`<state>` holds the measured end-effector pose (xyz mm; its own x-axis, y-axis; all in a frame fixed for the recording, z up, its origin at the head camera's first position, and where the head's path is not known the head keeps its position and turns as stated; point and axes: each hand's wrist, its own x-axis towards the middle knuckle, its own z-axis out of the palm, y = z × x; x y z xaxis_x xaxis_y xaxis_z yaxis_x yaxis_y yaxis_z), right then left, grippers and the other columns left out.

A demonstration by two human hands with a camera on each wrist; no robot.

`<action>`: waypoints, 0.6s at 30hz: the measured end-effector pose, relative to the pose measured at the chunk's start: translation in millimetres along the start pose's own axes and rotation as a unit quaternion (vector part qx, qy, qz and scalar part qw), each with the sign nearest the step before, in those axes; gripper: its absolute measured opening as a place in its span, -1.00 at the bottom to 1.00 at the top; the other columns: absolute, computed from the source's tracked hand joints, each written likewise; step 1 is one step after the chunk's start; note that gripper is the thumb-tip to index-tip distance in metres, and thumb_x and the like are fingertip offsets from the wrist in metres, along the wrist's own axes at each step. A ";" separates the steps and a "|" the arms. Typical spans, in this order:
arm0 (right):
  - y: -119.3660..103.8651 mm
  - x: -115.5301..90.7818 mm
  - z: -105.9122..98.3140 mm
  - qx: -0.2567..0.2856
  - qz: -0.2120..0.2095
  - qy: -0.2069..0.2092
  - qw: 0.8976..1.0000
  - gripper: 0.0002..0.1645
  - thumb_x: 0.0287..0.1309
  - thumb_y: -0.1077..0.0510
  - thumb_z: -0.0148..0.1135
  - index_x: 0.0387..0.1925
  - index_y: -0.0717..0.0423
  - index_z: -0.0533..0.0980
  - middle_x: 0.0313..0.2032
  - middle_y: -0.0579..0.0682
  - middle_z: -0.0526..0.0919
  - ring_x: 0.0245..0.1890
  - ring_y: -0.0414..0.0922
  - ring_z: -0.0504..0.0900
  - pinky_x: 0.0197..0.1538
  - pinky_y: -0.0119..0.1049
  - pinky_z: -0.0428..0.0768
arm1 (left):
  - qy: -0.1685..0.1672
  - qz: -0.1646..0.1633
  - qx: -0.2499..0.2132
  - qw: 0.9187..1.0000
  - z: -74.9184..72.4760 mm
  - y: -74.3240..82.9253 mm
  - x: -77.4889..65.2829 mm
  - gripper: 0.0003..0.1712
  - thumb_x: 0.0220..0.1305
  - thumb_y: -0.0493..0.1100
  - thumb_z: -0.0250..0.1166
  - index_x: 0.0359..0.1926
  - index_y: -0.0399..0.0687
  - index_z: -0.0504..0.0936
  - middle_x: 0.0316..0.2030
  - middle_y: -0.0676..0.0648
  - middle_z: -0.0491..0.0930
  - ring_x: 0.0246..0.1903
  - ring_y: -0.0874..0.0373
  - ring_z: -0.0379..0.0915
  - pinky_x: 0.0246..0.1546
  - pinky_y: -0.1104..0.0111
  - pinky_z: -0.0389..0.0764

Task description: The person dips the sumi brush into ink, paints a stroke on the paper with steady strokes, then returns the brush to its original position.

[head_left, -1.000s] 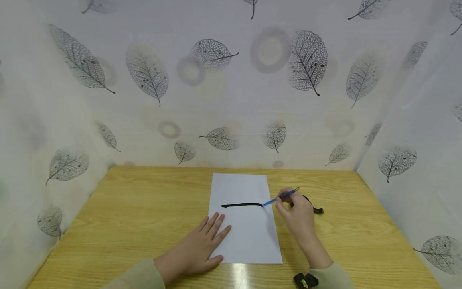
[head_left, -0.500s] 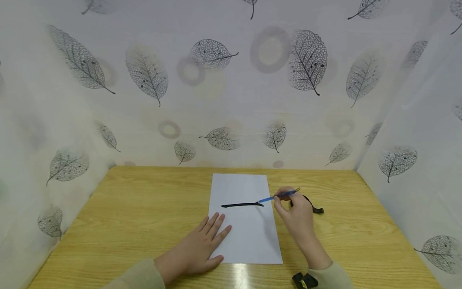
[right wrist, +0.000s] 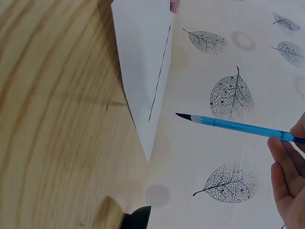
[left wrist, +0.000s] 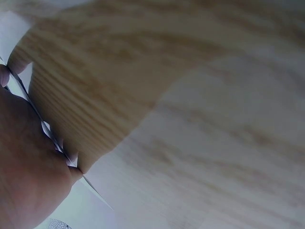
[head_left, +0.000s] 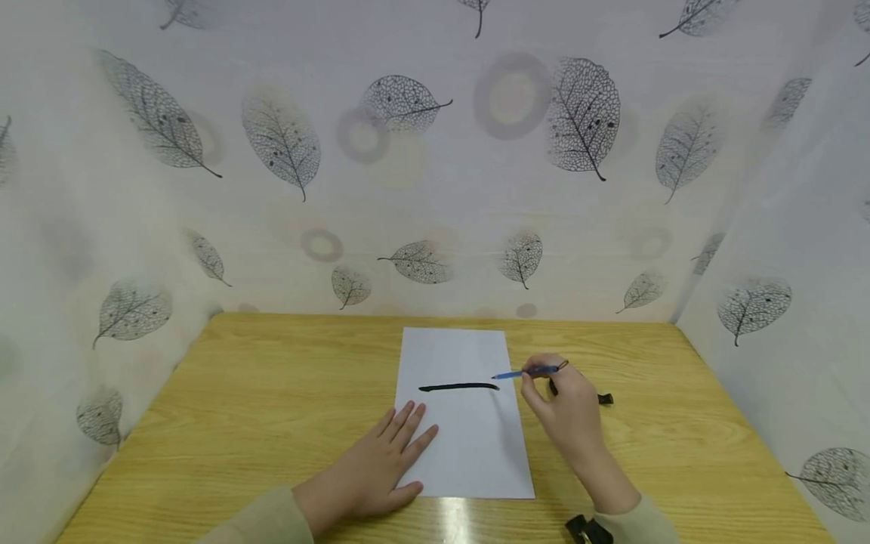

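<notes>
My right hand (head_left: 564,408) pinches a blue writing brush (head_left: 526,372) between thumb and fingers. Its black, pointed tip aims left, and the right wrist view shows the brush (right wrist: 243,126) apart from the paper. Just below the tip in the head view, a thick black stroke (head_left: 458,387) runs nearly level across the white sheet of paper (head_left: 469,446). My left hand (head_left: 381,461) rests with spread, straight fingers on the sheet's left edge, in the lower half. The left wrist view catches that hand (left wrist: 33,162) dimly beside the paper's edge.
A black object (head_left: 605,398) lies on the wooden table (head_left: 285,378), largely hidden behind my right hand. A small black device (head_left: 590,529) sits at the right sleeve. Leaf-patterned cloth (head_left: 435,189) walls the table's back and sides.
The brush tip was at the stroke's right end, moved slightly left along it, and now stands just above it. My left hand stays put on the paper.
</notes>
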<state>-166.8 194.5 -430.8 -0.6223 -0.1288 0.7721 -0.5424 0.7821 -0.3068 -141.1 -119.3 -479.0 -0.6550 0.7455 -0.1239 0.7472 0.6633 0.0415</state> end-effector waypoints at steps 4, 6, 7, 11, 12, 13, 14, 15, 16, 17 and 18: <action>2.3 -0.7 -1.4 0.007 -0.027 0.013 1.000 -0.80 -0.01 0.41 0.41 -0.26 0.27 0.67 -0.36 0.09 0.79 -0.39 -0.06 0.81 -0.32 -0.21 0.74 | 0.004 -0.001 0.005 1.000 -1.5 0.7 -0.8 -0.12 0.62 0.36 -0.12 0.71 0.01 0.04 0.70 -0.29 -0.07 0.70 -0.19 -0.12 0.64 -0.06 0.17; 3.8 -1.6 -1.4 0.011 -0.040 0.026 0.999 -0.81 0.00 0.40 0.39 -0.26 0.28 0.68 -0.36 0.09 0.79 -0.39 -0.04 0.81 -0.32 -0.22 0.74 | 0.004 -0.001 0.009 1.000 -0.4 0.6 -0.3 -0.12 0.62 0.36 -0.13 0.72 0.02 0.04 0.70 -0.28 -0.07 0.70 -0.19 -0.12 0.65 -0.05 0.17; 4.4 -2.1 -1.4 0.012 -0.045 0.031 0.998 -0.84 0.05 0.37 0.37 -0.27 0.27 0.68 -0.36 0.10 0.79 -0.39 -0.03 0.81 -0.31 -0.22 0.74 | 0.003 -0.002 0.009 1.000 -0.2 0.7 -0.2 -0.12 0.62 0.36 -0.13 0.72 0.02 0.03 0.71 -0.28 -0.08 0.70 -0.19 -0.13 0.65 -0.05 0.16; 6.5 -4.1 -0.8 0.012 -0.071 0.053 0.996 -0.84 0.29 0.24 0.24 -0.28 0.27 0.67 -0.38 0.10 0.78 -0.41 0.01 0.78 -0.30 -0.24 0.73 | -0.003 -0.005 0.011 1.000 1.5 0.5 1.0 -0.12 0.62 0.37 -0.15 0.73 0.05 0.00 0.71 -0.26 -0.11 0.71 -0.17 -0.16 0.66 -0.03 0.13; 7.0 -4.5 -0.4 0.011 -0.078 0.056 0.995 -0.77 0.37 0.19 0.19 -0.29 0.27 0.67 -0.38 0.10 0.78 -0.42 0.02 0.78 -0.30 -0.23 0.72 | -0.004 -0.006 0.010 1.000 1.1 0.5 0.9 -0.11 0.62 0.37 -0.14 0.73 0.05 0.00 0.71 -0.26 -0.11 0.71 -0.17 -0.16 0.66 -0.03 0.13; 7.6 -4.9 -0.3 0.009 -0.086 0.061 0.994 -0.71 0.42 0.14 0.15 -0.29 0.27 0.67 -0.39 0.09 0.78 -0.43 0.03 0.77 -0.31 -0.22 0.71 | -0.004 -0.006 0.009 1.000 0.8 0.6 0.8 -0.11 0.62 0.37 -0.13 0.72 0.05 0.01 0.71 -0.27 -0.11 0.71 -0.17 -0.16 0.66 -0.03 0.13; 8.0 -5.1 -0.1 0.008 -0.094 0.066 0.993 -0.71 0.42 0.15 0.14 -0.29 0.27 0.66 -0.39 0.09 0.78 -0.44 0.03 0.76 -0.33 -0.21 0.70 | -0.005 -0.007 0.010 1.000 1.3 0.5 0.9 -0.11 0.62 0.37 -0.13 0.73 0.05 0.00 0.71 -0.26 -0.11 0.71 -0.17 -0.16 0.66 -0.03 0.13; 8.4 -5.5 0.2 0.007 -0.101 0.070 0.992 -0.72 0.41 0.15 0.15 -0.30 0.26 0.66 -0.39 0.09 0.78 -0.45 0.03 0.75 -0.34 -0.20 0.70 | -0.005 -0.007 0.010 1.000 1.5 0.5 0.9 -0.11 0.62 0.37 -0.13 0.73 0.05 0.00 0.71 -0.26 -0.11 0.71 -0.17 -0.17 0.66 -0.03 0.13; 9.0 -5.6 0.2 0.006 -0.108 0.073 0.991 -0.74 0.40 0.17 0.16 -0.30 0.26 0.66 -0.39 0.09 0.78 -0.46 0.03 0.75 -0.35 -0.19 0.69 | -0.006 -0.008 0.010 1.000 1.5 0.3 0.8 -0.11 0.62 0.37 -0.13 0.73 0.05 -0.01 0.72 -0.26 -0.12 0.71 -0.17 -0.18 0.67 -0.03 0.12; 9.5 -5.6 0.0 0.003 -0.114 0.075 0.991 -0.77 0.37 0.19 0.17 -0.31 0.26 0.65 -0.40 0.09 0.78 -0.46 0.03 0.75 -0.36 -0.18 0.68 | -0.004 -0.007 0.010 1.000 1.8 0.4 0.6 -0.11 0.62 0.37 -0.14 0.73 0.05 0.00 0.72 -0.26 -0.12 0.71 -0.17 -0.17 0.66 -0.03 0.13; 10.0 -5.8 -0.1 -0.002 -0.121 0.077 0.990 -0.79 0.33 0.20 0.19 -0.32 0.27 0.65 -0.39 0.10 0.78 -0.45 0.03 0.75 -0.36 -0.17 0.68 | -0.004 -0.007 0.011 1.000 2.7 0.3 0.7 -0.11 0.62 0.37 -0.14 0.73 0.06 0.00 0.72 -0.26 -0.12 0.71 -0.17 -0.17 0.67 -0.03 0.13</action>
<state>-168.5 203.2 -438.3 -0.3821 -0.2184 0.8980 -0.6619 0.7428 -0.1010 -141.0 -118.7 -481.8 -0.6646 0.7355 -0.1313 0.7402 0.6721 0.0182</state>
